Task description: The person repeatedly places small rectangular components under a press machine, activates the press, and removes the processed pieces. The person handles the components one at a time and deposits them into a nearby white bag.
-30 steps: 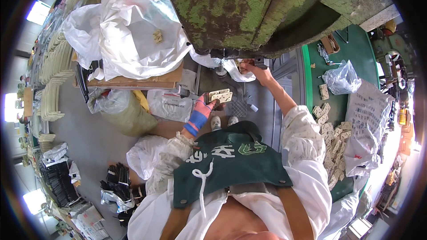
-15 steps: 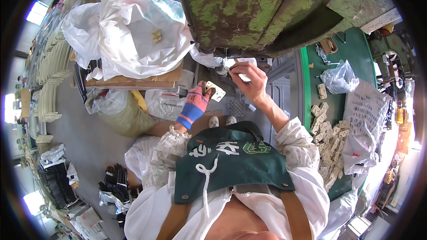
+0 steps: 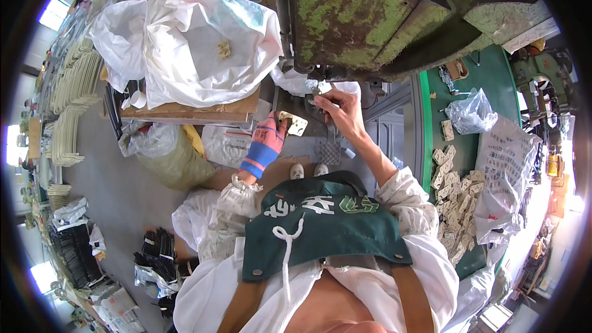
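My left hand (image 3: 266, 140), in a pink and blue knit glove, grips a cream metal plate (image 3: 293, 124) with rounded corners and several holes. It is held below the front of a worn green machine (image 3: 351, 18). My bare right hand (image 3: 340, 111) reaches up under that machine. Its thumb and fingers are pinched together beside a small pale, shiny part (image 3: 322, 88) at the machine's working point. Whether that part is in the fingers or belongs to the machine, I cannot make out.
At left, a white sack (image 3: 203, 80) lies open on a wooden board (image 3: 185, 114), a few cream pieces (image 3: 224, 49) inside. Many similar cream plates (image 3: 456, 197) are heaped on the green table (image 3: 502, 74) at right, near a clear plastic bag (image 3: 472, 112). A stuffed olive sack (image 3: 176, 160) stands lower left.
The machine and white sack sit further right in the picture, as the view has shifted. My right fingers have come up to the machine's working point. The plate in my left hand has turned slightly.
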Demonstrator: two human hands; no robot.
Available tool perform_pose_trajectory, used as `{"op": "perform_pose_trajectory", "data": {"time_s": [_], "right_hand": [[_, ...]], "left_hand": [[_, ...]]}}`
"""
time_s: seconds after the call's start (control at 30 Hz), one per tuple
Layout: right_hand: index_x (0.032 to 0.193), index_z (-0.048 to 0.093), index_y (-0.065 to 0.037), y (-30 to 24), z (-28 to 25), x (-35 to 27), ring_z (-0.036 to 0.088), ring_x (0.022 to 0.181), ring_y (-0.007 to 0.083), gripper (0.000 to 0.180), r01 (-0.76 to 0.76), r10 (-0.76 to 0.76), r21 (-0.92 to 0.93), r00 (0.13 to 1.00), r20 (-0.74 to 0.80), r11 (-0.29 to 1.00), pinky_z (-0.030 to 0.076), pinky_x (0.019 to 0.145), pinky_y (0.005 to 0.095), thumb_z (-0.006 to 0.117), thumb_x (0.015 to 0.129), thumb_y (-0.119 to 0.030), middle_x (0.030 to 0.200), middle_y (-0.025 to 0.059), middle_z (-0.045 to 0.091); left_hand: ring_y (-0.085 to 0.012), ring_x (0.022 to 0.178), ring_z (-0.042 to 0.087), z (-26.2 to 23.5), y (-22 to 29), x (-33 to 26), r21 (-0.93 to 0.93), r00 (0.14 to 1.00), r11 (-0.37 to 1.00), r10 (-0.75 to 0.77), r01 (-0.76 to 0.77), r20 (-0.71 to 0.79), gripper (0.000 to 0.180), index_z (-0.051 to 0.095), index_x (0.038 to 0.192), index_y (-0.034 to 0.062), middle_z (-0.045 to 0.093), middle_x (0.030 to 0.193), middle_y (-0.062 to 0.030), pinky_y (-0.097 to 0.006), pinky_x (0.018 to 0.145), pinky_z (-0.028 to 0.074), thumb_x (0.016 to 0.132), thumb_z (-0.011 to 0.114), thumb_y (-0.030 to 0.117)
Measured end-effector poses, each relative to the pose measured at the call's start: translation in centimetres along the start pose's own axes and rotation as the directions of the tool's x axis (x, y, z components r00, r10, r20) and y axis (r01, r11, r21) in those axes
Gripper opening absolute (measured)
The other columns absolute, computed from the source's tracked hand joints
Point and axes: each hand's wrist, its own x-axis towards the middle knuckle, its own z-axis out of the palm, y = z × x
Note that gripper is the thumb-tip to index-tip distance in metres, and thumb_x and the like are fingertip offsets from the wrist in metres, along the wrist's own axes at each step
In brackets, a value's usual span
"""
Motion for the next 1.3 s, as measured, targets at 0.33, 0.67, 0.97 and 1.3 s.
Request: {"op": "perform_pose_trajectory", "data": {"time_s": [0.33, 0.67, 0.97, 1.3], "right_hand": [[0.076, 0.067, 0.002, 0.4, 0.7, 0.2, 0.048, 0.051, 0.0058, 0.02, -0.269, 0.303, 0.318, 0.951, -0.064, 0.909, 0.035, 0.044, 0.019, 0.068, 0.081, -0.017, 0.062, 0.0018, 0.057], [0.091, 0.063, -0.003, -0.1, -3.0, -1.6, 0.041, 0.06, 0.0036, 0.036, -0.143, 0.142, -0.001, 0.988, -0.058, 0.99, 0.033, 0.053, 0.0189, 0.049, 0.095, -0.036, 0.072, -0.0035, 0.052], [0.077, 0.063, 0.003, 0.6, -2.8, 0.9, 0.045, 0.057, 0.0067, 0.046, -0.101, 0.099, -0.005, 0.979, -0.18, 0.995, 0.037, 0.051, 0.0235, 0.057, 0.088, -0.041, 0.061, 0.0007, 0.053], [0.069, 0.064, -0.003, 7.8, -7.6, 5.5, 0.059, 0.051, 0.0243, 0.022, -0.008, -0.022, -0.351, 0.996, -0.081, 0.936, 0.043, 0.046, 0.0341, 0.05, 0.082, -0.014, 0.059, 0.0116, 0.061]], "left_hand": [[-0.0173, 0.058, 0.063, -2.6, -0.4, -0.3, -0.517, 0.989, 0.852, -0.013, 0.087, 0.146, 0.024, 0.047, 0.111, 0.0006, 0.067, 0.08, -0.0098, -0.03, 0.052, 0.047, 0.094, 0.049, 0.018], [-0.0119, 0.062, 0.062, -1.4, 7.1, 4.9, -0.877, 0.964, 0.428, 0.05, 0.217, 0.263, 0.019, 0.058, 0.096, 0.0025, 0.066, 0.079, -0.0071, -0.024, 0.049, 0.046, 0.095, 0.05, 0.02], [-0.0315, 0.083, 0.057, 2.6, 4.7, 4.8, 0.133, 0.946, 0.944, 0.315, -0.303, -0.082, 0.045, 0.051, 0.121, 0.0041, 0.059, 0.097, -0.0159, -0.04, 0.07, 0.046, 0.077, 0.061, 0.007], [-0.007, 0.046, 0.05, 2.2, 5.0, 5.9, -0.661, 0.888, 0.594, -0.27, 0.458, 0.372, 0.045, 0.064, 0.079, 0.0033, 0.06, 0.063, -0.0018, -0.021, 0.04, 0.033, 0.089, 0.054, 0.047]]}}
